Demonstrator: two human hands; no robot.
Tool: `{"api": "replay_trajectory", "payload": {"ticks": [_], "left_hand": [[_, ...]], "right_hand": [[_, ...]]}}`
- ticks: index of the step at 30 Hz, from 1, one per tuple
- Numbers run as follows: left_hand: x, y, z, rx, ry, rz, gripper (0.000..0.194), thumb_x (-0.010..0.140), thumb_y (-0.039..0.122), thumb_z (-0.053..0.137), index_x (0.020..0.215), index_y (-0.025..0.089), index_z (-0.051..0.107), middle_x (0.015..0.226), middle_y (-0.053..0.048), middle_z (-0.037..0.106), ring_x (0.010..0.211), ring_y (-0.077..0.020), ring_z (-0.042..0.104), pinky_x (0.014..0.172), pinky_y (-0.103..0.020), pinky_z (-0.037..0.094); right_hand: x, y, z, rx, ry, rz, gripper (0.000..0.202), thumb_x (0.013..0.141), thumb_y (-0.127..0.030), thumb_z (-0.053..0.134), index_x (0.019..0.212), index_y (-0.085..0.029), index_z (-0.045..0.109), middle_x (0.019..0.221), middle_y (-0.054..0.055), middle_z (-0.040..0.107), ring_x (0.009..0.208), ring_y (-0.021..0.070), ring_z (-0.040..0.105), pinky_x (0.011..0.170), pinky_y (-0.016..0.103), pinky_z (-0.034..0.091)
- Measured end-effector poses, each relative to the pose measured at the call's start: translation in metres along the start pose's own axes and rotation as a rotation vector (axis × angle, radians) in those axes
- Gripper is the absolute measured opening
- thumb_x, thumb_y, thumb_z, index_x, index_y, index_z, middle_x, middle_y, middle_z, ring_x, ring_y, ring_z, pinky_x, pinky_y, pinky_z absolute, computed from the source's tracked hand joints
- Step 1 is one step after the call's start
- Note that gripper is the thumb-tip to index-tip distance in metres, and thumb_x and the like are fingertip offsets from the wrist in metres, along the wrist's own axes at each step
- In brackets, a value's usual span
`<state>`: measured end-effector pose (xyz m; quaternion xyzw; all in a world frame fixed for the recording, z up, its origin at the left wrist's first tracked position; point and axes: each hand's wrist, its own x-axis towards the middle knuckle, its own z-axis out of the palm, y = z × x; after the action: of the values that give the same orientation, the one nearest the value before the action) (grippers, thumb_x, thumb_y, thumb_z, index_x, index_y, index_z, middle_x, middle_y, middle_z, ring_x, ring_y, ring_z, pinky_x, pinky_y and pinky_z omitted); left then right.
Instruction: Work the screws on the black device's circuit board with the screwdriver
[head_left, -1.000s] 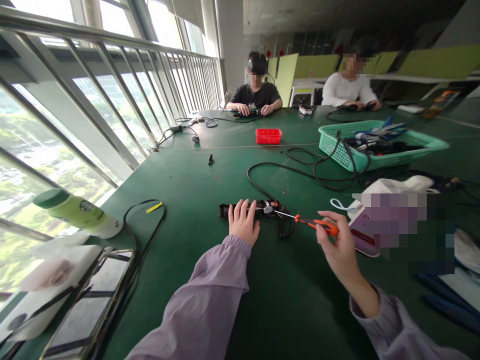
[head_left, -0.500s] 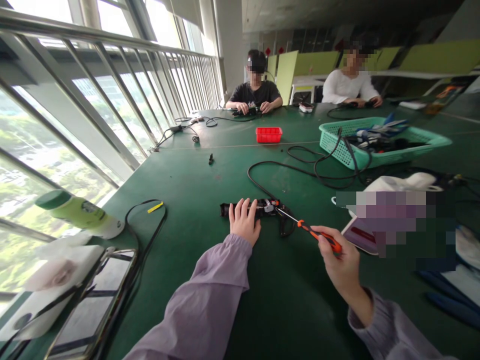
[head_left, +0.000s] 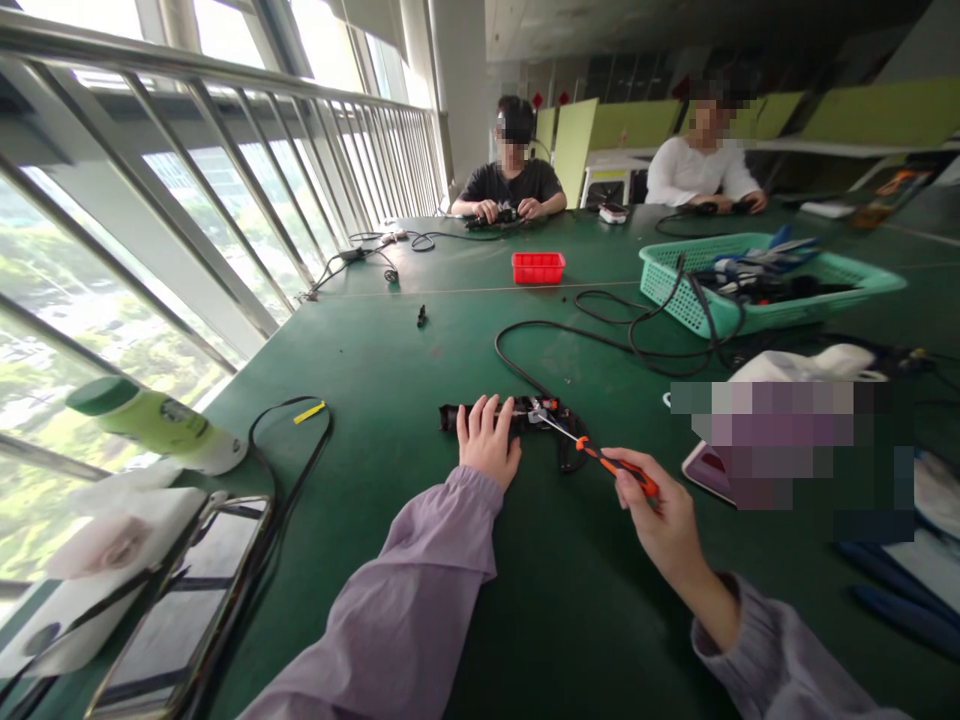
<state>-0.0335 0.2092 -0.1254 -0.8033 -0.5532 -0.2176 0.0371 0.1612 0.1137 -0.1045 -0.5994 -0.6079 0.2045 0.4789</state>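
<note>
A black pistol-shaped corded tool [head_left: 566, 455] lies on its side on the green table, with inner metal and orange parts showing near its handle. My left hand [head_left: 489, 440] rests over its barrel, fingers across the top and thumb on the near side, holding it down. In my right hand [head_left: 664, 515] is a screwdriver [head_left: 615, 464] with an orange and black handle. Its shaft points up and left, and the tip meets the exposed parts of the tool. Whether the tip sits in a screw is too small to tell.
A black cable [head_left: 499, 345] runs from the tool toward a green basket [head_left: 679, 295] of parts. Beyond are a small black piece [head_left: 421, 316] and a red box [head_left: 538, 268]. Phone [head_left: 184, 600] and bottle [head_left: 161, 425] lie left. Two people sit at the far side.
My right hand and the screwdriver have moved left, and the tip has shifted left along the tool's exposed parts. My left hand and the tool stay in place.
</note>
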Motion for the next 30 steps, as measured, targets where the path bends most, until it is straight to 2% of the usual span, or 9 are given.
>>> {"api": "replay_trajectory", "payload": {"ticks": [5,14,30], "left_hand": [[0.000,0.000,0.002,0.001,0.009,0.002,0.054,0.080,0.027,0.046,0.132,0.017,0.040,0.135,-0.010,0.043,0.129,-0.0276,0.031,0.110,-0.053,0.016],[0.000,-0.001,0.002,-0.002,0.011,0.001,0.054,0.080,0.027,0.046,0.132,0.017,0.040,0.136,-0.010,0.043,0.129,-0.0275,0.031,0.110,-0.053,0.015],[-0.002,0.000,0.003,-0.005,0.014,-0.009,0.054,0.079,0.027,0.048,0.132,0.018,0.041,0.135,-0.009,0.043,0.129,-0.0270,0.031,0.110,-0.053,0.014]], "right_hand": [[-0.001,0.006,0.003,0.023,0.056,-0.055,0.025,0.086,-0.033,0.045,0.098,-0.018,0.060,0.061,-0.001,0.054,0.053,0.0113,0.051,0.053,0.025,0.041],[-0.005,0.009,0.004,0.109,0.064,-0.002,0.024,0.088,-0.032,0.044,0.101,-0.018,0.059,0.058,-0.004,0.049,0.049,0.0090,0.044,0.049,0.023,0.037],[-0.006,0.009,0.003,0.141,0.000,0.067,0.025,0.088,-0.035,0.044,0.103,-0.019,0.057,0.058,-0.005,0.046,0.049,0.0096,0.041,0.049,0.025,0.033]]}}
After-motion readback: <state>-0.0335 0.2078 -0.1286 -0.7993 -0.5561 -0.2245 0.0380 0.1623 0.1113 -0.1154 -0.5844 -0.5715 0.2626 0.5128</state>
